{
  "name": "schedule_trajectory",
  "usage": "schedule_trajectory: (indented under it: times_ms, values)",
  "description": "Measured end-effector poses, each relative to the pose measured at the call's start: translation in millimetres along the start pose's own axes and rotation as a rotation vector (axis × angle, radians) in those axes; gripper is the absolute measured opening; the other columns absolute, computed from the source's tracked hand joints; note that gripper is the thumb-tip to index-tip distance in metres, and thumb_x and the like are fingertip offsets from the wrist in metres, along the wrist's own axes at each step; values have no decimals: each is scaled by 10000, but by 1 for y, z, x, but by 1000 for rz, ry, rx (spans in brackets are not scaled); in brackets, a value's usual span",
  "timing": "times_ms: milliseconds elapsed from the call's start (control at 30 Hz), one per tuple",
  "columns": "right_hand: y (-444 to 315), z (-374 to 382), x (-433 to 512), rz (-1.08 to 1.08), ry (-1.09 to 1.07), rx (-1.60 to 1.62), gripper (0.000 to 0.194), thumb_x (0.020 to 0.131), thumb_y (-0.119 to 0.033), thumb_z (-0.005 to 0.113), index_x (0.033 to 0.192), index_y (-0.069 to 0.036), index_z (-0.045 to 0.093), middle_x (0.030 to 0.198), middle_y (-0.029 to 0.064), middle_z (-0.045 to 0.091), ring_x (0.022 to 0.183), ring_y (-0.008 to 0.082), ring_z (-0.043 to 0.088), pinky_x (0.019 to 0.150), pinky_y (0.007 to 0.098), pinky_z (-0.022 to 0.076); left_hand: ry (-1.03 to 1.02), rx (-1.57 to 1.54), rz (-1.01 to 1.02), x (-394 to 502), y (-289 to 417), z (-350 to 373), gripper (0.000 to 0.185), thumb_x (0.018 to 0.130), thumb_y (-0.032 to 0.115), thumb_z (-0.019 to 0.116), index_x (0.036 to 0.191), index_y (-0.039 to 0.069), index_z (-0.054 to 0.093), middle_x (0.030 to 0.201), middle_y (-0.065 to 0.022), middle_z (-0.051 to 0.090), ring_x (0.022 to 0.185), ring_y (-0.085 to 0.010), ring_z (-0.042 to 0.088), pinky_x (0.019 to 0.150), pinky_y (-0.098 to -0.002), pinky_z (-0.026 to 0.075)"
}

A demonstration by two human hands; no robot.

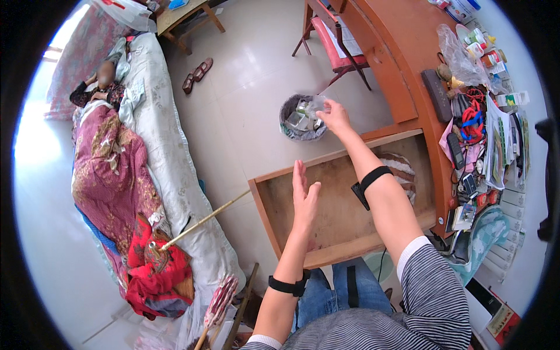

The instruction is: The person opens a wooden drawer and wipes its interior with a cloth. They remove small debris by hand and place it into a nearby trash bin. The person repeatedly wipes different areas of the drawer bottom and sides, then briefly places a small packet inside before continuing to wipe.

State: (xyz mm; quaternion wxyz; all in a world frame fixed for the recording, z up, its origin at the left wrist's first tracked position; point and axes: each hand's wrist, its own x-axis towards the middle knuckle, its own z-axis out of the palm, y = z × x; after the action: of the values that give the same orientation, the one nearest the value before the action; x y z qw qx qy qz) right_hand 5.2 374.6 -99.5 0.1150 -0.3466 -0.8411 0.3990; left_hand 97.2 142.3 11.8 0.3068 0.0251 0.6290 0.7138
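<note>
My right hand (334, 116) reaches past the far side of a pulled-out wooden drawer (280, 173) and pinches a piece of clear plastic (316, 105). The plastic is over the right part of a lined waste bin (302, 135), which holds clear plastic packaging (298, 121). My left hand (305, 197) is above the left part of the drawer, fingers extended and thumb apart, with nothing in it. A brown and white striped item (400, 168) lies at the drawer's right end, partly hidden by my right arm.
A red folding chair (339, 52) stands beyond the bin. The brown desk (415, 43) at right bears papers, bottles and a black handset (455, 151). At left a person (105, 83) lies on a bed (175, 153); a stick (210, 216) extends from it towards the drawer.
</note>
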Motion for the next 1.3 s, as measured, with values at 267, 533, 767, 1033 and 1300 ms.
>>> schedule_trajectory:
  times_ms: [267, 533, 767, 1033, 1300]
  values:
    - [0, -11, -47, -50, 183, 85, 246, 845, -62, 602, 1083, -71, 661, 930, 138, 613, 820, 290, 614, 759, 384, 513, 15, 51, -60, -10, -26, 3, 728, 875, -37, 475, 1533, 37, 172, 1579, -154, 224, 1461, -258, 225, 1165, -375, 219]
    - [-36, -57, -176, 44, 49, 484, 251, 871, -16, 566, 1111, -33, 638, 988, 153, 611, 842, 293, 630, 742, 373, 522, -16, 243, -165, -53, -35, 18, 556, 1015, 183, 432, 1504, 4, 237, 1546, -166, 291, 1430, -241, 290, 1162, -349, 238]
    - [-24, -117, -280, 80, -25, 459, 313, 850, 17, 540, 1147, -27, 626, 985, 140, 592, 845, 281, 615, 759, 375, 517, 16, 26, -237, -97, -36, 41, 573, 1040, 365, 396, 1474, 3, 299, 1474, -162, 394, 1355, -250, 403, 1133, -376, 308]
    - [-17, -183, -386, 30, 173, 295, 361, 817, 49, 536, 1129, -90, 652, 1038, 135, 563, 895, 340, 605, 781, 417, 510, -140, 88, -206, -151, -44, 69, 198, 924, 127, 630, 806, 115, 472, 734, 35, 465, 688, -75, 443, 649, -235, 388]
    - [-7, -219, -461, -18, 397, 153, 331, 851, -4, 549, 1167, -64, 630, 1071, 138, 572, 951, 343, 612, 812, 411, 510, -383, 171, -131, -213, -53, 85, 169, 795, -81, 564, 840, 81, 548, 828, 11, 538, 716, -83, 514, 639, -221, 430]
